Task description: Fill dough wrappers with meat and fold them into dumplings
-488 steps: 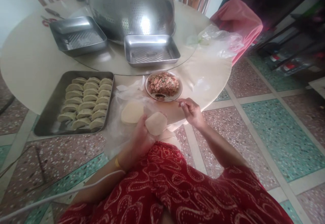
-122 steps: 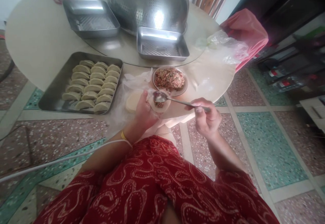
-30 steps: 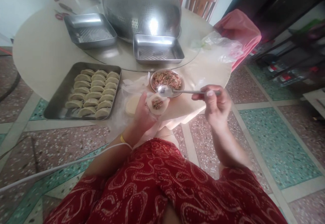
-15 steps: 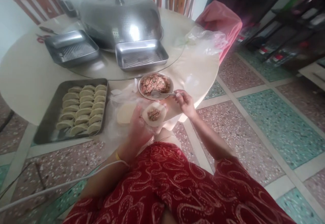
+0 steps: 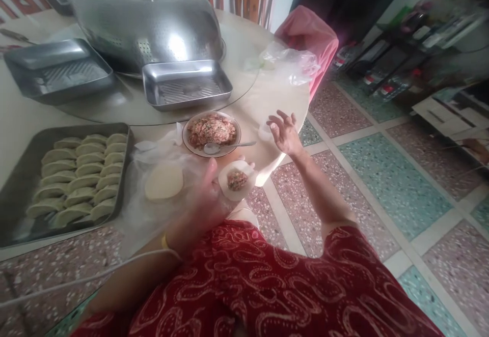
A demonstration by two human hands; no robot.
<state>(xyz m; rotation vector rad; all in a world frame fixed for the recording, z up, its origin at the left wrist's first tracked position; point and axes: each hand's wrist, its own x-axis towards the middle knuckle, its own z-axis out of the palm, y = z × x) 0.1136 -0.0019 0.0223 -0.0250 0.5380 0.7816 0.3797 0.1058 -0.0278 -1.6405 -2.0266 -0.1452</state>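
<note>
My left hand cradles a round dumpling wrapper with a small mound of meat filling in its middle. Off to the right, my right hand is open, fingers spread, above the table edge beside a small whitish dish. A bowl of minced filling stands just beyond the wrapper. The spoon rests in it, its handle over the rim toward my right hand. Left of my left hand, more round wrappers lie on a clear plastic bag.
A metal tray with rows of folded dumplings stands at the left. Two metal pans and a large domed steamer lid fill the back. A plastic bag lies near a pink-draped chair.
My right hand has let go of the spoon, which now lies in the bowl, and has opened and moved up and right. My left hand still holds the filled wrapper. The view has shifted right.
</note>
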